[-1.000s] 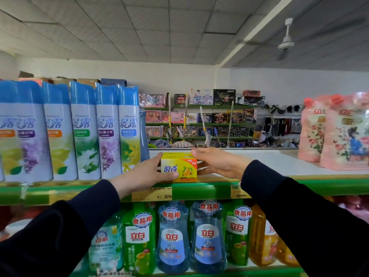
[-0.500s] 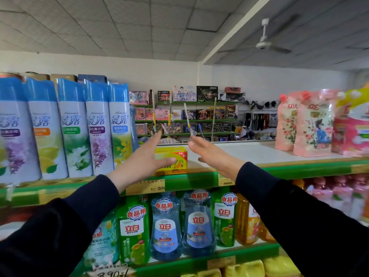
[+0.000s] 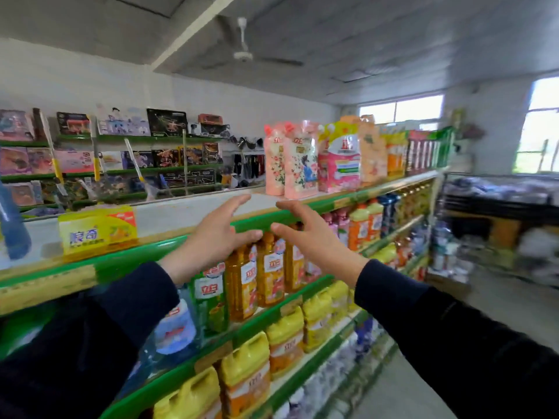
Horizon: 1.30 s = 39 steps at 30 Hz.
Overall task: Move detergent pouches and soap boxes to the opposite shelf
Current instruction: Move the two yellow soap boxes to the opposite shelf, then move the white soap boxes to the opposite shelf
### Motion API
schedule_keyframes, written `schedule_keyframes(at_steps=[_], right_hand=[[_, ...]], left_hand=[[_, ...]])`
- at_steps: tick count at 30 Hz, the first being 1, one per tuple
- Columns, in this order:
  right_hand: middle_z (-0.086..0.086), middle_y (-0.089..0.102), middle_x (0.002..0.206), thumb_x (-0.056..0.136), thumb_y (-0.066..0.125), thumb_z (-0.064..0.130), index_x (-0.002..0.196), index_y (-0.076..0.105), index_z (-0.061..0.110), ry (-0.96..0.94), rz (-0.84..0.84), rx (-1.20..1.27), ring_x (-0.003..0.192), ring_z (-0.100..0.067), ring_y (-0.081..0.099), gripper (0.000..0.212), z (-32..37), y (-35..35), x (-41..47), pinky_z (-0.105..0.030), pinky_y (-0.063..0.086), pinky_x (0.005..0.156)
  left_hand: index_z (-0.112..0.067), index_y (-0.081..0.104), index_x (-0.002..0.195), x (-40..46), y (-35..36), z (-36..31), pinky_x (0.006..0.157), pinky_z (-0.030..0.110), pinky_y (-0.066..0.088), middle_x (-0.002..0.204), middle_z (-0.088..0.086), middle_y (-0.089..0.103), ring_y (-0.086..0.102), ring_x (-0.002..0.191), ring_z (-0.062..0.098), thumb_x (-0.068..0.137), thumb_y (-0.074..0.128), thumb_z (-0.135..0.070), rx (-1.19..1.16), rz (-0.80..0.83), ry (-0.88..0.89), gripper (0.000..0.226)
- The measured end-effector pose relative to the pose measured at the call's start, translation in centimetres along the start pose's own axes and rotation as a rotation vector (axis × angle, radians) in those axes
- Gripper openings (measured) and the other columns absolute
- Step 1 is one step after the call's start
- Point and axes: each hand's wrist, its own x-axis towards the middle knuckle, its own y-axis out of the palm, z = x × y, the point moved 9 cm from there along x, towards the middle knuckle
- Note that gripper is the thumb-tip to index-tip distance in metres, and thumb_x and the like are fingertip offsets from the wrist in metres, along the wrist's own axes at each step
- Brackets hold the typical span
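On the top shelf (image 3: 169, 214), far left, a blue spray can (image 3: 12, 225) shows only its lower body; its label is out of view. Just right of it sits the yellow soap box (image 3: 97, 229), upright near the front edge, blue Chinese characters on its face, motion-blurred and not safely readable. It stands alone, well apart from both of your hands.

Your left hand (image 3: 216, 237) floats in front of the green shelf rail (image 3: 248, 225), fingers spread wide, holding nothing. Your right hand (image 3: 305, 234) mirrors it just beside, fingers also wide and empty, palms facing each other with a gap between. Both sleeves dark.

Below your hands: amber bottles (image 3: 257, 279) with red-and-white labels, characters too blurred to read. One tier down, yellow jugs (image 3: 286, 346) with orange labels, again blurred.

Farther right on the top shelf, pink detergent pouches (image 3: 290, 160) stand upright in a row, floral print and red logos; next to them a pink-and-yellow pouch (image 3: 340, 158), then orange packs (image 3: 393, 152). No text legible at this blur.

Back wall left: toy boxes (image 3: 121, 158) on green shelves. Ceiling fan (image 3: 242, 54) overhead.
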Motion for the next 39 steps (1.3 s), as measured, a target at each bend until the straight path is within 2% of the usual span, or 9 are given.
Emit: schedule_keyframes(at_steps=[5, 10, 15, 18, 23, 30, 32, 37, 39], right_hand=[[0.017, 0.050, 0.141, 0.092, 0.065, 0.045, 0.143, 0.051, 0.031, 0.163, -0.155, -0.158, 0.126, 0.000, 0.043, 0.055, -5.0, -11.3, -7.5, -0.029, 0.038, 0.102], [0.022, 0.052, 0.127, 0.091, 0.068, 0.046, 0.132, 0.054, 0.042, 0.327, -0.360, -0.272, 0.125, -0.001, 0.047, 0.044, -7.7, -23.2, -16.7, -0.030, 0.042, 0.099], [0.007, 0.056, 0.137, 0.091, 0.069, 0.042, 0.136, 0.055, 0.032, 0.447, -0.483, -0.410, 0.132, -0.014, 0.048, 0.047, -7.9, -32.4, -25.0, -0.038, 0.042, 0.108], [0.010, 0.055, 0.139, 0.093, 0.069, 0.039, 0.138, 0.055, 0.028, 0.505, -0.547, -0.479, 0.133, -0.010, 0.047, 0.048, -7.5, -37.8, -30.4, -0.030, 0.038, 0.108], [0.011, 0.055, 0.140, 0.091, 0.071, 0.041, 0.139, 0.055, 0.030, 0.598, -0.652, -0.554, 0.128, -0.003, 0.048, 0.051, -6.3, -45.9, -39.1, -0.030, 0.038, 0.109], [0.011, 0.054, 0.143, 0.089, 0.071, 0.045, 0.138, 0.053, 0.033, 0.741, -0.809, -0.661, 0.130, -0.006, 0.049, 0.054, -3.6, -54.3, -50.7, -0.033, 0.040, 0.108], [0.011, 0.054, 0.143, 0.089, 0.072, 0.046, 0.139, 0.052, 0.032, 0.786, -0.850, -0.708, 0.130, -0.005, 0.049, 0.056, -2.6, -56.0, -53.6, -0.032, 0.040, 0.108], [0.009, 0.053, 0.145, 0.090, 0.071, 0.044, 0.143, 0.049, 0.028, 0.894, -0.961, -0.810, 0.130, -0.008, 0.049, 0.060, -0.4, -59.7, -59.4, -0.018, 0.037, 0.092], [0.007, 0.052, 0.147, 0.091, 0.071, 0.042, 0.144, 0.048, 0.025, 0.934, -1.000, -0.874, 0.133, -0.010, 0.048, 0.061, 0.6, -61.1, -61.2, -0.021, 0.040, 0.098]], left_hand=[[-0.035, 0.040, 0.153, 2.3, 11.1, -7.2, 0.117, 0.036, 0.034, 0.158, -0.007, 0.042, 0.039, 0.145, 0.014, 0.085, 0.078, -0.043, -0.169, 0.209, 0.109, 0.078], [-0.041, 0.041, 0.149, 3.1, 20.8, -18.4, 0.112, 0.034, 0.036, 0.158, -0.012, 0.042, 0.041, 0.143, 0.013, 0.085, 0.076, -0.050, -0.249, 0.361, 0.284, 0.074], [-0.039, 0.042, 0.150, 2.0, 28.1, -29.5, 0.105, 0.026, 0.033, 0.157, -0.013, 0.042, 0.039, 0.140, 0.005, 0.086, 0.076, -0.047, -0.379, 0.474, 0.433, 0.073], [-0.036, 0.043, 0.150, 0.6, 32.2, -36.4, 0.106, 0.026, 0.033, 0.156, -0.011, 0.044, 0.040, 0.142, 0.009, 0.088, 0.075, -0.044, -0.436, 0.553, 0.513, 0.070], [-0.030, 0.043, 0.153, -2.4, 38.2, -47.5, 0.116, 0.030, 0.034, 0.156, -0.010, 0.045, 0.042, 0.141, 0.007, 0.088, 0.076, -0.040, -0.558, 0.677, 0.629, 0.074], [-0.034, 0.046, 0.150, -8.8, 45.2, -61.7, 0.118, 0.036, 0.035, 0.153, -0.014, 0.049, 0.046, 0.138, 0.003, 0.082, 0.078, -0.048, -0.755, 0.873, 0.773, 0.077], [-0.041, 0.046, 0.148, -10.8, 46.8, -65.2, 0.115, 0.031, 0.036, 0.152, -0.019, 0.049, 0.045, 0.137, -0.001, 0.079, 0.076, -0.055, -0.789, 0.921, 0.817, 0.077], [-0.038, 0.045, 0.150, -14.7, 49.6, -72.9, 0.117, 0.031, 0.035, 0.150, -0.019, 0.049, 0.045, 0.136, -0.001, 0.088, 0.075, -0.045, -0.853, 1.011, 0.943, 0.069], [-0.034, 0.045, 0.151, -16.0, 50.5, -76.1, 0.117, 0.032, 0.034, 0.151, -0.015, 0.049, 0.045, 0.138, 0.003, 0.089, 0.074, -0.042, -0.887, 1.047, 0.999, 0.069]])
